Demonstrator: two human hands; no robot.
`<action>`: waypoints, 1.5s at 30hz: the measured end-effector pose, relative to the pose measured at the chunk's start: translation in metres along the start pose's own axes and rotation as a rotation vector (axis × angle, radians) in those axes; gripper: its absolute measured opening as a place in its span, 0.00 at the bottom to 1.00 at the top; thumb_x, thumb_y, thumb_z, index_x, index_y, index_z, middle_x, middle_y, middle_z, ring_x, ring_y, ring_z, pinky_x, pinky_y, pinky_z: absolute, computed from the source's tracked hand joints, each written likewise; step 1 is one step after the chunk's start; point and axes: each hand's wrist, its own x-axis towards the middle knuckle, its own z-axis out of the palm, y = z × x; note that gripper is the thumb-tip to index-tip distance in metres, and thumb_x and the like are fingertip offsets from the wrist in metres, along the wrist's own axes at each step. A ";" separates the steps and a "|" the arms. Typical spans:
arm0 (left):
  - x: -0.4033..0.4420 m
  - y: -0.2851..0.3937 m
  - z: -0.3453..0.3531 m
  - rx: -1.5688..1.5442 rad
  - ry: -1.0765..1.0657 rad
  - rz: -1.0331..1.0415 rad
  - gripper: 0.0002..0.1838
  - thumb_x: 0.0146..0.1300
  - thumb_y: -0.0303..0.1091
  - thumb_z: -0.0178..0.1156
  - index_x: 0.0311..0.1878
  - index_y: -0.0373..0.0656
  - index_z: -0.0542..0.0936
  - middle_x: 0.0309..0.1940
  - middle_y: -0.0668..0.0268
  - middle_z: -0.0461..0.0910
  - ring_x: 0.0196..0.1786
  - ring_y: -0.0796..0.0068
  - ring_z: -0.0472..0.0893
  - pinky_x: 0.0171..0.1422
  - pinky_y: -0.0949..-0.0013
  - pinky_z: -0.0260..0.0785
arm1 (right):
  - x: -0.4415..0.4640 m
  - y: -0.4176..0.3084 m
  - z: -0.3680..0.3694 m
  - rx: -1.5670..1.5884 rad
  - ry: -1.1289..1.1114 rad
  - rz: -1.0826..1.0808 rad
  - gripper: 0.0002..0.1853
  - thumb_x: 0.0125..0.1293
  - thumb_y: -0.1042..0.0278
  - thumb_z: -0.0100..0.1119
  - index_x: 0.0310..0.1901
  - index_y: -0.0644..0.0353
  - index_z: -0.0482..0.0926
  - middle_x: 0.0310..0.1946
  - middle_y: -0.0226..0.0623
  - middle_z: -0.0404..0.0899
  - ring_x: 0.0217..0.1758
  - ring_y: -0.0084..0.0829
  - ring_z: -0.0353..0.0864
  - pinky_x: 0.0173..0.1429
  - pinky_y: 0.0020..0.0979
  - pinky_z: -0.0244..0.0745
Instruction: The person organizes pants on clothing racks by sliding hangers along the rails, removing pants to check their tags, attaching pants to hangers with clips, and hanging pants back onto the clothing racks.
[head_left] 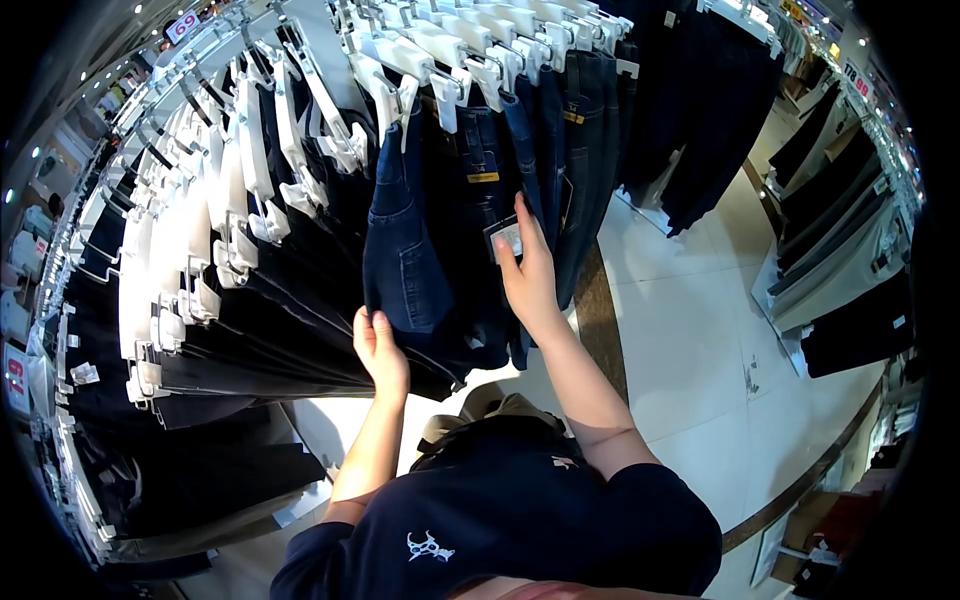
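Observation:
Dark blue jeans (405,240) hang from a white clip hanger (388,95) in front of me. My left hand (380,350) pinches the outer edge of these jeans low on the leg, its thumb on the near side. My right hand (528,265) is higher up, closed on a small tag (505,238) with a white printed face. The tag lies against darker jeans (478,150), which carry a yellow label (482,177) near the waist. Part of the tag is hidden behind my right thumb.
More trousers on white hangers (225,200) crowd the rack to the left. Dark jeans (590,130) hang close by on the right. Farther right, black trousers (690,110) and another rack of trousers (850,230) border the tiled floor (690,340). A price sign (183,27) stands above the rack.

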 end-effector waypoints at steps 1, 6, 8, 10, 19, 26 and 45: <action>0.003 0.002 -0.006 -0.025 0.013 0.001 0.09 0.69 0.32 0.48 0.44 0.37 0.72 0.35 0.72 0.74 0.37 0.86 0.69 0.47 0.81 0.61 | 0.005 0.004 0.003 0.004 -0.006 -0.005 0.25 0.64 0.70 0.52 0.62 0.66 0.61 0.56 0.49 0.68 0.58 0.41 0.70 0.59 0.31 0.66; 0.015 0.009 -0.023 -0.012 0.031 0.050 0.11 0.68 0.33 0.49 0.45 0.35 0.73 0.36 0.70 0.75 0.39 0.84 0.70 0.48 0.80 0.62 | 0.027 0.036 0.015 -0.064 -0.206 0.238 0.20 0.62 0.59 0.57 0.43 0.71 0.71 0.28 0.49 0.76 0.32 0.42 0.76 0.39 0.34 0.68; 0.017 0.007 -0.027 0.010 -0.032 0.039 0.11 0.69 0.34 0.48 0.46 0.36 0.73 0.38 0.69 0.77 0.40 0.83 0.72 0.50 0.79 0.62 | 0.039 0.036 0.001 -0.061 -0.460 0.272 0.18 0.60 0.61 0.60 0.39 0.69 0.69 0.26 0.43 0.74 0.30 0.31 0.74 0.36 0.29 0.67; 0.019 0.004 -0.027 0.010 -0.027 0.038 0.12 0.69 0.34 0.47 0.46 0.35 0.73 0.38 0.68 0.77 0.40 0.83 0.73 0.50 0.79 0.63 | 0.033 0.050 0.001 0.092 -0.361 0.168 0.15 0.59 0.66 0.61 0.39 0.68 0.69 0.28 0.38 0.75 0.30 0.25 0.73 0.35 0.26 0.68; 0.021 0.013 -0.015 0.081 -0.021 -0.007 0.12 0.68 0.34 0.49 0.43 0.33 0.73 0.31 0.71 0.74 0.33 0.86 0.69 0.41 0.81 0.61 | 0.025 0.015 -0.031 0.008 -0.198 0.261 0.17 0.54 0.69 0.65 0.23 0.69 0.65 0.15 0.46 0.63 0.18 0.34 0.58 0.26 0.32 0.60; 0.015 -0.002 -0.005 0.115 0.010 0.013 0.09 0.67 0.34 0.52 0.34 0.37 0.73 0.24 0.77 0.68 0.28 0.90 0.62 0.33 0.83 0.56 | 0.020 -0.015 -0.031 -0.384 -0.191 -0.017 0.24 0.56 0.53 0.63 0.19 0.67 0.69 0.13 0.50 0.70 0.18 0.48 0.74 0.22 0.37 0.67; -0.052 -0.019 0.072 0.558 -0.818 0.081 0.25 0.52 0.24 0.58 0.55 0.32 0.67 0.51 0.45 0.72 0.51 0.50 0.74 0.55 0.60 0.67 | -0.042 0.004 -0.026 -0.197 -0.143 0.123 0.22 0.57 0.61 0.61 0.49 0.68 0.73 0.38 0.48 0.76 0.41 0.45 0.77 0.46 0.36 0.71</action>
